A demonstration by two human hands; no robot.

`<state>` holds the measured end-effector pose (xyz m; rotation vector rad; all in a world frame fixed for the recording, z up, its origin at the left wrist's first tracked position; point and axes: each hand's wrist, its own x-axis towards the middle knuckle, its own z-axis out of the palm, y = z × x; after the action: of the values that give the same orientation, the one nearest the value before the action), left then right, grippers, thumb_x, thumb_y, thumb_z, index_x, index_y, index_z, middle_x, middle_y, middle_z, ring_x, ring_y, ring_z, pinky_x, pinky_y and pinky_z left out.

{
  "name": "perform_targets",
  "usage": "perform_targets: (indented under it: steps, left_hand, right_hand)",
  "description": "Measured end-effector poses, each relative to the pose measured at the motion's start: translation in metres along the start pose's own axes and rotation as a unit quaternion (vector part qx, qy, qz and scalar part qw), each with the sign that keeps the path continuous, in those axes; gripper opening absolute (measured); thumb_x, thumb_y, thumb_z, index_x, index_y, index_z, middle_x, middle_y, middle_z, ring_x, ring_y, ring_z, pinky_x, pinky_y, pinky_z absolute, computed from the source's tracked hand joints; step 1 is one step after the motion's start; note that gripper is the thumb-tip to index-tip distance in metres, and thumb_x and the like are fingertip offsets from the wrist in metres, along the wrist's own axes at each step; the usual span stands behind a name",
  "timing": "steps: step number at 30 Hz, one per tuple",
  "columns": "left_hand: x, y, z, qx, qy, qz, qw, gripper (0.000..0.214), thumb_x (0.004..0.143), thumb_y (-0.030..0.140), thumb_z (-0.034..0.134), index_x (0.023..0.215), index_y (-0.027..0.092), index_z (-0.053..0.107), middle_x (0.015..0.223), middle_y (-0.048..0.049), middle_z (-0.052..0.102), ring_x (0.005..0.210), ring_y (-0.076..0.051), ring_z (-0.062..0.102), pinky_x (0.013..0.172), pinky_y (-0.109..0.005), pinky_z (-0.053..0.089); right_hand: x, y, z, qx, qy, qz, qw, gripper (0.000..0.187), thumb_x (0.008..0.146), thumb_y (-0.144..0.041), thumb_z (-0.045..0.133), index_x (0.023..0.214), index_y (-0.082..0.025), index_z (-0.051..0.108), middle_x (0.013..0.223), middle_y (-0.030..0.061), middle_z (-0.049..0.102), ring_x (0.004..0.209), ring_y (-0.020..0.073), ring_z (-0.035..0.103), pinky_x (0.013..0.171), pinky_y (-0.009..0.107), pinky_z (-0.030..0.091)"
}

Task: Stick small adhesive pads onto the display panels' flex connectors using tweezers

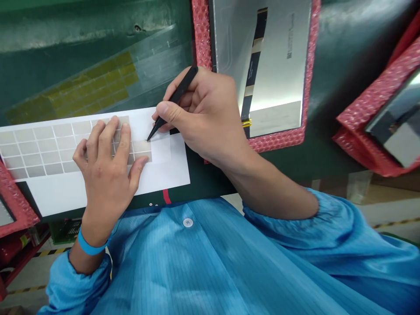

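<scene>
My left hand (110, 168) lies flat on a sheet of grey rectangular stickers (62, 143), its fingers spread and pressing the sheet down. Black tweezers (179, 92) are pinched in my right hand (213, 118), slanting down to the left. Their tip touches a sticker near the sheet's right end, where the clear backing shows bare spaces. Beneath the sticker sheet is white paper (170, 173). My left palm and fingers cover part of the stickers. Whether the tweezers' tip has caught a sticker edge I cannot tell.
Beyond the paper, a sheet of yellow stickers (95, 85) lies on the green mat (157, 70). A display panel (278, 74) with a dark flex cable (254, 57) rests on pink bubble wrap (277, 141). More wrapped panels (403, 122) are at the right and left edges.
</scene>
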<state>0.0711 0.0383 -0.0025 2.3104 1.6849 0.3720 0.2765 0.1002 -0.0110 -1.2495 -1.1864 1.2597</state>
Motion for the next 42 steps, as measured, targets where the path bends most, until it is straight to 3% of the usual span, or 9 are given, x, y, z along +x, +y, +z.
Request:
perform_targets:
  steps: [11,14,18,20,23,26,29,37,42]
  left_hand:
    - [0.001,-0.006,0.0,-0.004,-0.006,-0.004,1.0,0.062,0.106,0.057,0.061,0.162,0.03,0.054,0.173,-0.0098,0.049,0.163,-0.041,0.04,0.127,-0.061,0.027]
    - [0.003,-0.009,-0.005,-0.006,-0.002,0.002,1.0,0.062,0.107,0.059,0.058,0.161,0.029,0.056,0.172,-0.0096,0.05,0.162,-0.043,0.041,0.126,-0.063,0.029]
    - [0.006,0.0,-0.018,0.002,-0.014,-0.002,1.0,0.058,0.109,0.051,0.056,0.164,0.034,0.054,0.176,-0.0073,0.045,0.161,-0.048,0.04,0.123,-0.073,0.026]
    - [0.008,0.017,-0.021,0.012,0.012,0.014,1.0,0.052,0.108,0.042,0.058,0.16,0.035,0.058,0.174,-0.0081,0.047,0.158,-0.048,0.045,0.12,-0.075,0.028]
    - [0.017,0.06,-0.011,-0.014,0.078,0.083,0.993,0.039,0.104,0.025,0.065,0.143,0.026,0.071,0.152,-0.0169,0.067,0.14,-0.043,0.064,0.112,-0.067,0.042]
    - [0.034,0.103,0.015,-0.067,0.107,0.136,0.983,0.029,0.1,0.015,0.071,0.128,0.014,0.076,0.13,-0.0209,0.077,0.122,-0.038,0.073,0.102,-0.057,0.049]
    - [0.048,0.127,0.04,-0.083,0.106,0.136,0.982,0.027,0.1,0.014,0.072,0.126,0.008,0.076,0.127,-0.0226,0.077,0.121,-0.038,0.072,0.1,-0.053,0.049]
    - [0.051,0.127,0.046,-0.082,0.092,0.129,0.984,0.04,0.091,0.011,0.082,0.13,0.005,0.077,0.13,-0.0282,0.075,0.121,-0.042,0.071,0.102,-0.057,0.05]
    - [0.051,0.127,0.045,-0.074,0.087,0.134,0.984,0.042,0.089,0.011,0.084,0.131,0.005,0.077,0.13,-0.0287,0.074,0.122,-0.043,0.071,0.103,-0.057,0.049]
  right_hand:
    - [-0.004,-0.008,0.003,0.07,-0.009,0.001,0.998,0.055,0.076,-0.067,0.098,0.086,-0.027,0.062,0.076,-0.0016,0.072,0.073,0.0224,0.076,0.056,0.033,0.064]
    - [0.001,-0.023,-0.027,0.096,0.015,-0.027,0.995,0.048,0.082,-0.063,0.096,0.089,-0.028,0.064,0.08,-0.0015,0.076,0.07,0.0215,0.076,0.056,0.032,0.064]
    - [0.011,-0.034,-0.096,0.044,0.07,-0.042,0.996,0.04,0.08,-0.047,0.101,0.082,-0.028,0.066,0.075,-0.0016,0.077,0.058,0.0184,0.069,0.048,0.03,0.056]
    - [0.012,-0.031,-0.126,0.009,0.078,-0.019,0.997,0.04,0.078,-0.046,0.101,0.081,-0.027,0.066,0.071,-0.0011,0.076,0.055,0.0182,0.069,0.044,0.029,0.053]
    - [0.011,-0.022,-0.151,-0.007,0.066,0.013,0.998,0.045,0.075,-0.051,0.104,0.083,-0.025,0.067,0.07,0.0002,0.075,0.058,0.0189,0.07,0.045,0.028,0.054]
    - [0.009,-0.02,-0.154,-0.002,0.067,0.027,0.997,0.048,0.074,-0.052,0.105,0.081,-0.024,0.067,0.069,0.0008,0.074,0.056,0.0187,0.069,0.045,0.029,0.055]
    - [0.009,-0.023,-0.152,-0.004,0.078,0.046,0.996,0.048,0.071,-0.048,0.107,0.077,-0.025,0.066,0.066,0.0,0.072,0.055,0.0203,0.069,0.046,0.031,0.056]
    - [0.009,-0.029,-0.149,-0.026,0.088,0.057,0.994,0.04,0.075,-0.038,0.103,0.073,-0.032,0.064,0.069,0.0003,0.072,0.067,0.0299,0.073,0.05,0.043,0.055]
    - [0.01,-0.031,-0.148,-0.036,0.098,0.057,0.993,0.038,0.075,-0.021,0.096,0.073,-0.031,0.06,0.067,-0.0003,0.068,0.072,0.0299,0.075,0.05,0.041,0.054]
